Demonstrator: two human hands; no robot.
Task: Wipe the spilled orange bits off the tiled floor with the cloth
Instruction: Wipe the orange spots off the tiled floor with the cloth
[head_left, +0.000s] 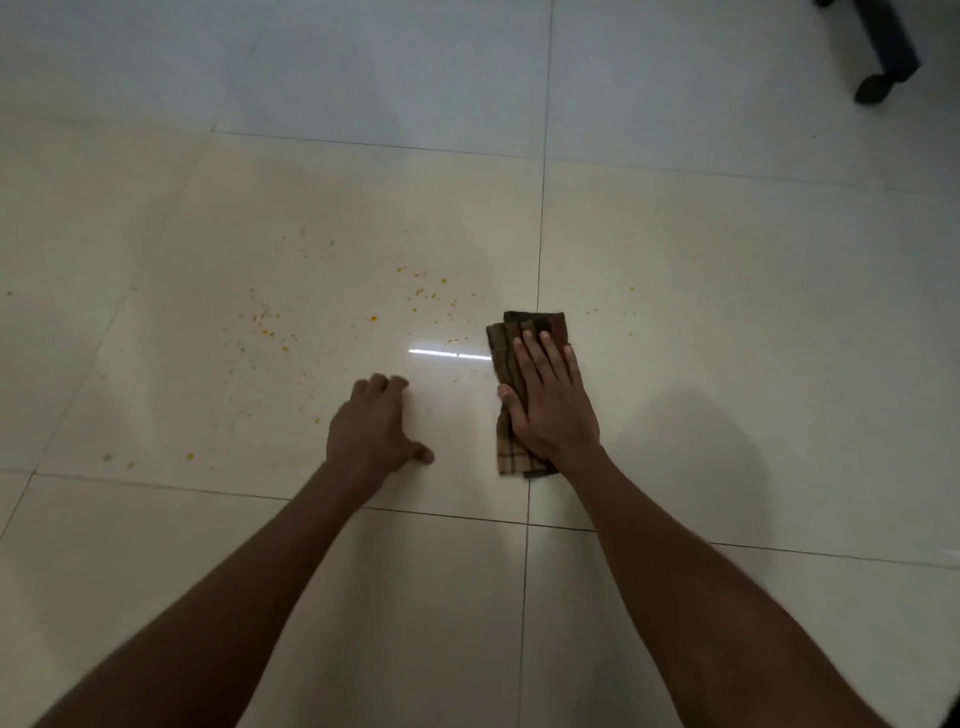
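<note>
Head view is looking down on a pale tiled floor (727, 322) crossed by thin grout lines. Right hand (550, 400) is lying flat on a folded brown checked cloth (506, 447), fingers straight and together, palm pressing the cloth against the floor; the cloth is sticking out past the fingertips at 12 o'clock and past the heel of the hand at 6 o'clock. Left hand (371, 428) is resting on the bare tile at 9 o'clock from the cloth, well apart from it, fingers bent with the tips on the floor and the thumb spread toward the cloth, holding nothing. Orange bits (270, 325) are lying scattered over the same tile, mostly from 9 to 11 o'clock of the cloth, with a few specks at 1 o'clock of it. A bright strip of reflected light (447, 354) is showing between the hands. A dark furniture leg (883, 57) is standing at the far 1 o'clock corner.
</note>
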